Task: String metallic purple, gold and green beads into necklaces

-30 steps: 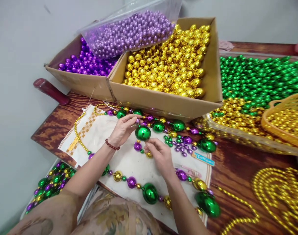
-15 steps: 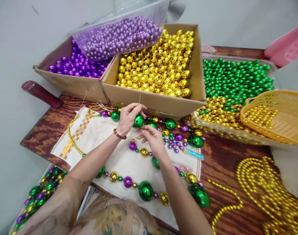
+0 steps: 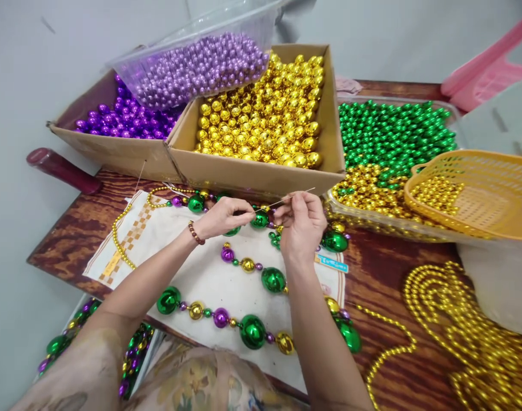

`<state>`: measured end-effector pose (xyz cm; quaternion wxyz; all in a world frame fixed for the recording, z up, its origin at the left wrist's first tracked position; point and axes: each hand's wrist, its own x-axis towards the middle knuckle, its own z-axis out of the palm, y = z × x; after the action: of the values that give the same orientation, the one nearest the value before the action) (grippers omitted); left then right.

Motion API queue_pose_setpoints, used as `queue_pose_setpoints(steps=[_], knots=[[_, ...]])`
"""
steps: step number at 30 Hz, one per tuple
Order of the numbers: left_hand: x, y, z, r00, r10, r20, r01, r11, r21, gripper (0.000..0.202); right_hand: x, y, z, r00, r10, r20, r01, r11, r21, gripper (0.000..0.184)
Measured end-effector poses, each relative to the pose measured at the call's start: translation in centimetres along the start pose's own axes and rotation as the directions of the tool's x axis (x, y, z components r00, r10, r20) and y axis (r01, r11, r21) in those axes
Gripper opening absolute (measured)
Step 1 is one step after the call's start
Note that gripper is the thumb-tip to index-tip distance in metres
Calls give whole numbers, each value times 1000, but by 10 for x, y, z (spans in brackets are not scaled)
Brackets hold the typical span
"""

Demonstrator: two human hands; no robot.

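Observation:
My left hand [image 3: 229, 217] is closed, thumb and forefinger pinching one end of a thin needle [image 3: 268, 206]. The needle slants up to my right hand [image 3: 301, 222], whose curled fingers close round it, its tip poking out beyond them. Whether a bead is inside the right fingers is hidden. Just behind and below the hands runs a strand of green, purple and gold beads [image 3: 196, 203]. Closer to me, another beaded strand [image 3: 252, 331] curves over the white cloth [image 3: 209, 257], with large green balls among smaller beads.
Behind the hands stand cardboard boxes of gold balls [image 3: 261, 125] and purple balls [image 3: 128, 120], a clear tub of lilac beads [image 3: 196, 68] on top. Rightward are a tray of green beads [image 3: 393, 128], an orange basket [image 3: 496, 200] and gold bead chains [image 3: 441, 308]. A dark red cylinder [image 3: 64, 170] lies left.
The needle has gone from upright in my left hand to slanting between both hands. My right hand has risen and moved right, closing round it. The camera view has shifted slightly.

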<state>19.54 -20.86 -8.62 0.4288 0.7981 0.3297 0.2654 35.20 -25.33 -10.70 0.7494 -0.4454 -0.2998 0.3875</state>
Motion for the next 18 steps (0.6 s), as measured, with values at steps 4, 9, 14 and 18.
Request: queue_pose_setpoints(steps=[4,9,14,18], knots=[[-7,-1,-1,999,5,48,-6,1000,23,29,-14,8,1,959,144,243,-121,987,-108,19],[-17,-9,-2,999,-26,38,25,1000,9,27,-22,17,6,959,180,220,-166,983,-80,28],[-24,-16,-5,999,-22,25,21,997,68,29,-20,22,7,913,233,335,-238,971,-25,31],[-27,-16,-6,999,-38,19,36,997,69,28,-23,25,8,903,254,347,-245,967,-69,32]])
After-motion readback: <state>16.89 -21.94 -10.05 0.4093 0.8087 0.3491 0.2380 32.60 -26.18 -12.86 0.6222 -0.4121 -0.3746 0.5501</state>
